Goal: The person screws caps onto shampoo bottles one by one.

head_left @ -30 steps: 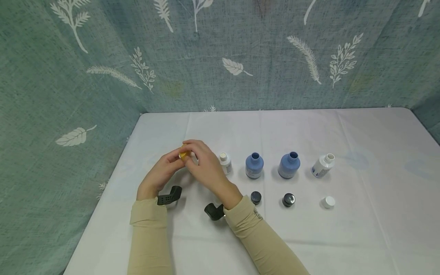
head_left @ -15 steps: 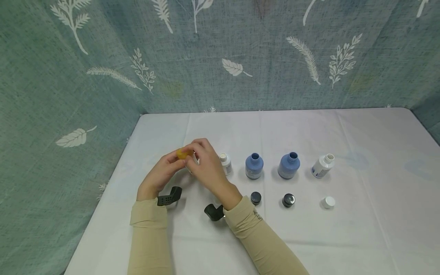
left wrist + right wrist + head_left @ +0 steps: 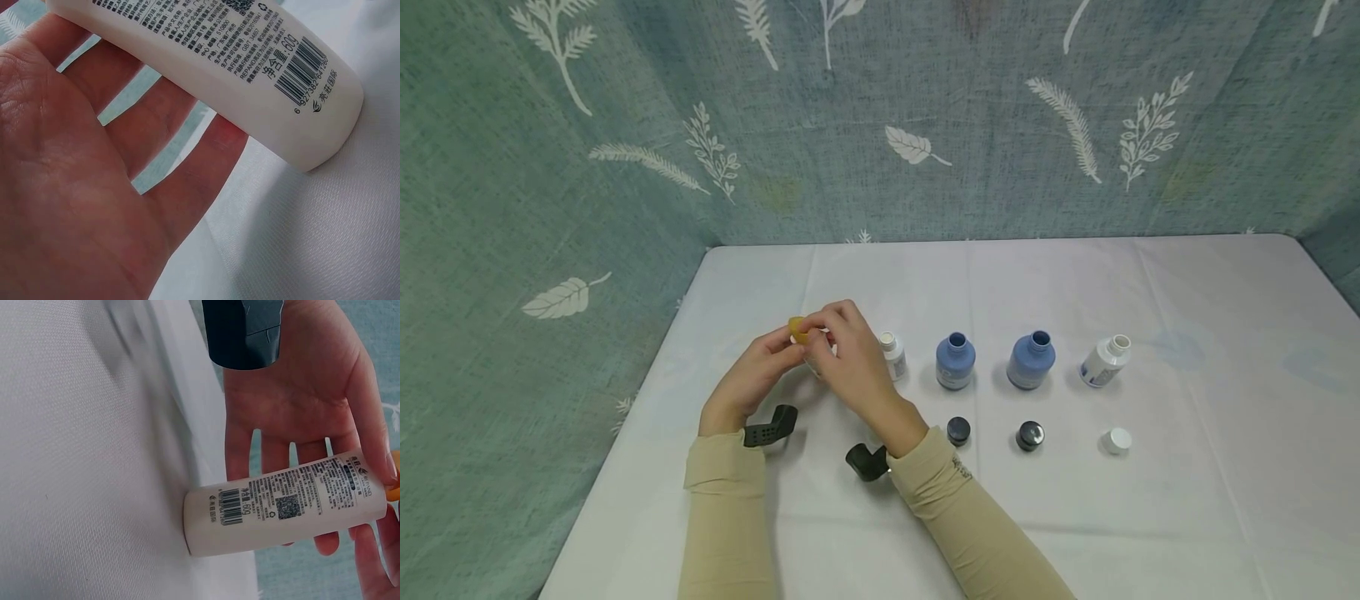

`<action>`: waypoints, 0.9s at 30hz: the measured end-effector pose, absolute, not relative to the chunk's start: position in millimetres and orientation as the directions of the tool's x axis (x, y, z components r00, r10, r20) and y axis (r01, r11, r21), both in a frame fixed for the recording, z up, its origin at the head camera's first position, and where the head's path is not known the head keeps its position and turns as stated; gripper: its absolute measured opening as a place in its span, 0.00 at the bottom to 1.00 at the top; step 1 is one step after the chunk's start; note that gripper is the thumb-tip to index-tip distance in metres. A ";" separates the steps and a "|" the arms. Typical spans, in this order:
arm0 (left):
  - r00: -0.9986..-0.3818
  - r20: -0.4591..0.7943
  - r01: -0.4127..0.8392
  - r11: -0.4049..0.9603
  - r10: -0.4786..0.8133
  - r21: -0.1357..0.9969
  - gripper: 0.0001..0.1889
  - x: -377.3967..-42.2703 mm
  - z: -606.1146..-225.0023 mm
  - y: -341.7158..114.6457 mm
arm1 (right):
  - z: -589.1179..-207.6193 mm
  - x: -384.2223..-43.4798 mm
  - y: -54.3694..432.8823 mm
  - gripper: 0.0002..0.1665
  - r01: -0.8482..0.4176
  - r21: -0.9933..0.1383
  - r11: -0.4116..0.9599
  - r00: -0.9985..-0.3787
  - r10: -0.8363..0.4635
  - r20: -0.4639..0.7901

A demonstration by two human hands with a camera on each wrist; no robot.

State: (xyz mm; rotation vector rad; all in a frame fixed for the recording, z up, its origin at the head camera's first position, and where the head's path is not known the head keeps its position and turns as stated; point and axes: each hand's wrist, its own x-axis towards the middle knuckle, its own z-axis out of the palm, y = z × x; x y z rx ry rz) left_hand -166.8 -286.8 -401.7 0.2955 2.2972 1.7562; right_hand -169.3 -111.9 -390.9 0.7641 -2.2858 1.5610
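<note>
At the left of the table, my left hand [image 3: 748,375] holds a white 60g bottle [image 3: 284,512] with a printed label and barcode. Its fingers wrap behind the bottle, as the left wrist view shows. My right hand [image 3: 853,367] pinches the yellow cap [image 3: 796,328] at the bottle's top end. In the right wrist view the cap [image 3: 394,478] is partly cut off at the edge, and the bottle lies slanted with its base close to the white cloth. From the head view, the hands hide most of the bottle.
Right of the hands stand a small white bottle [image 3: 892,358], two blue bottles [image 3: 955,367] [image 3: 1031,365] and another white bottle [image 3: 1102,365], all uncapped. In front lie two black caps [image 3: 958,431] [image 3: 1029,436] and a white cap [image 3: 1117,442] on the white tablecloth [image 3: 1225,500].
My right fingers have shifted slightly around the yellow cap, and the cap shows at a different angle between them. The left hand and the other bottles have stayed in place.
</note>
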 end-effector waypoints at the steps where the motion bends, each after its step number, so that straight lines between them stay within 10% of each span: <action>1: -0.953 -0.067 0.013 0.262 0.296 0.965 0.19 -167.9 -403.4 -287.6 | -390.7 -169.3 -111.8 0.08 -0.558 -0.782 0.278 -0.826 -0.271 0.494; 27: -0.951 -0.085 0.005 0.290 0.297 0.957 0.25 -158.6 -387.5 -274.7 | -393.0 -172.2 -110.7 0.16 -0.599 -0.743 0.299 -0.797 -0.304 0.521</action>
